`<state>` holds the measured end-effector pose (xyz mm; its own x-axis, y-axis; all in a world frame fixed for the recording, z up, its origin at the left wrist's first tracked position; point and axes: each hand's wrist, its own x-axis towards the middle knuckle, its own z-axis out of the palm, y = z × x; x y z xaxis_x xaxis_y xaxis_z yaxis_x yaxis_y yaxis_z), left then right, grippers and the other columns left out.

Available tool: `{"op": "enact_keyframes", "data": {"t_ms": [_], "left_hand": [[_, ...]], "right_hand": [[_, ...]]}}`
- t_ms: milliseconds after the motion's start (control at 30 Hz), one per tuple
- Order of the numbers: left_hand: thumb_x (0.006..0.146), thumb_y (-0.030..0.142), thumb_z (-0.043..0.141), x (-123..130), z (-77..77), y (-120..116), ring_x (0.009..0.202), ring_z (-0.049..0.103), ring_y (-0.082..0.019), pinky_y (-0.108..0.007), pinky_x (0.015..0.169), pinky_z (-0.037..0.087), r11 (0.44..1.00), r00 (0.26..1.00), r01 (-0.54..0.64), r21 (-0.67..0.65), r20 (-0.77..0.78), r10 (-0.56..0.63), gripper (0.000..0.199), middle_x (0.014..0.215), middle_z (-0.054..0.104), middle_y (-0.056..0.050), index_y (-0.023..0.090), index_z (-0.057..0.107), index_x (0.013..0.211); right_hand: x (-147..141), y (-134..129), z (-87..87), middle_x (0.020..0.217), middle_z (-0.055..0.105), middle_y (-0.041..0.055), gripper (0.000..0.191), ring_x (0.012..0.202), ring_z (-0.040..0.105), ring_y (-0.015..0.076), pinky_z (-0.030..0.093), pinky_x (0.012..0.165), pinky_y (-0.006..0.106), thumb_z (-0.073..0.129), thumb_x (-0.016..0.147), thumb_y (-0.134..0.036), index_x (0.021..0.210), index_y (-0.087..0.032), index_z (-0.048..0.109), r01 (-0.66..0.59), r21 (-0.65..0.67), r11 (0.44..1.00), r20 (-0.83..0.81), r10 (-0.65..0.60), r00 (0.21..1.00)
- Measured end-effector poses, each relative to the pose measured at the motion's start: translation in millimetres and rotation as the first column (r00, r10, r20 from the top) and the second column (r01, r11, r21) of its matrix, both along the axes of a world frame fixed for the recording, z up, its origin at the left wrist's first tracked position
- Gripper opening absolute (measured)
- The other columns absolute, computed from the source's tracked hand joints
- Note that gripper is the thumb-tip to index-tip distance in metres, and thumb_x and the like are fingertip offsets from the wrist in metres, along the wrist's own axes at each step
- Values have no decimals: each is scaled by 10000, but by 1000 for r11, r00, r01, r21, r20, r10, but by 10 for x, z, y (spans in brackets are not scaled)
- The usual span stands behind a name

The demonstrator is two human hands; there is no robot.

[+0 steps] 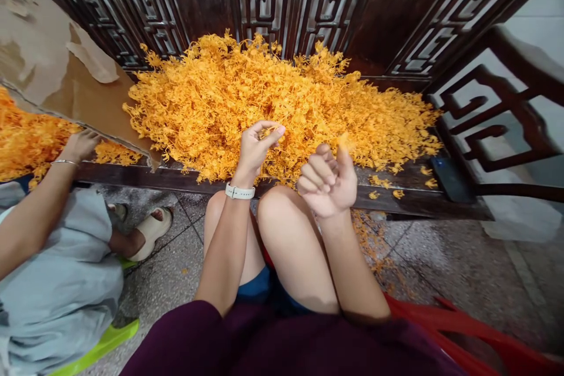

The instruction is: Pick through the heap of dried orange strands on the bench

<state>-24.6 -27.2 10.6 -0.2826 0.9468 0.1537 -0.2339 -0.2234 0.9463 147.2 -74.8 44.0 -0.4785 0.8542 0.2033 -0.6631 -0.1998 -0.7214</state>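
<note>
- My left hand (256, 151) is closed in a pinch, thumb and index finger together on a small orange plastic piece (272, 128), mostly hidden by my fingertips.
- My right hand (328, 185) has its palm towards me, fingers curled and thumb raised; a blurred orange bit (346, 141) shows at the thumb tip, and I cannot tell whether it is gripped.
- The heap of branching orange plastic pieces (247, 88) lies straight ahead, just beyond my fingertips, on the dark wooden bench (374, 205). Its long axis runs side to side, across the line of my forearms.
- My left fingertips show against the heap's front middle; my right hand is nearer the few loose pieces (399, 194) at its right end, by a dark phone (450, 179).
- To my left, a torn cardboard sheet (101, 106) slants beside the heap, and a co-worker's hand (82, 144) rests by more orange pieces (37, 136).
- I can read no brand, label or writing: none on my pale-strapped watch (240, 191), the phone or the cardboard.
</note>
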Motion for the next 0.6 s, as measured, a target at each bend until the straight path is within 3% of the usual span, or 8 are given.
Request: {"op": "enact_keyframes", "data": {"t_ms": [67,133,300,467,533,600], "left_hand": [[800,324,860,34,-26,8,733,698,-120,-261,663,562,996,987,-49,74,-149,59,182,919,783,-23,209,766,906],[843,328,823,66,-45,-2,851,748,-165,-303,764,594,985,936,-74,155,-331,122,149,942,811,-46,205,790,919],[950,266,699,132,-51,-100,924,774,-186,-327,836,585,935,688,9,353,-681,251,129,1029,831,-66,205,798,1006],[972,219,629,127,-31,-165,808,709,-220,-369,771,501,915,284,196,352,-914,291,150,908,813,-77,210,778,977],[967,171,599,116,-34,-166,786,685,-218,-368,751,477,906,225,219,362,-922,314,178,896,807,-71,216,772,968],[954,125,577,112,-48,-159,789,678,-219,-368,753,472,899,215,231,372,-921,326,219,902,808,-66,219,771,993]], "right_hand": [[7,44,-31,527,245,-90,310,449,141,107,203,420,236,575,995,-528,856,-258,640,134,-115,984,44,-130,991],[-39,51,-89,535,297,-84,269,459,195,99,218,445,239,639,962,-467,817,-242,615,200,-111,974,146,-183,972],[-217,43,-256,584,464,-77,246,501,361,94,277,486,251,798,878,-417,909,-236,634,421,177,890,435,-455,777],[-233,92,-351,624,480,-70,302,531,371,88,278,496,249,795,880,-444,851,-220,595,468,237,851,483,-521,703],[-222,108,-380,616,475,-70,294,524,357,84,268,494,248,793,876,-433,829,-211,605,479,232,847,483,-527,699],[-220,121,-396,591,469,-73,281,505,349,82,262,486,247,787,868,-422,810,-210,611,488,187,853,483,-512,710]]}}
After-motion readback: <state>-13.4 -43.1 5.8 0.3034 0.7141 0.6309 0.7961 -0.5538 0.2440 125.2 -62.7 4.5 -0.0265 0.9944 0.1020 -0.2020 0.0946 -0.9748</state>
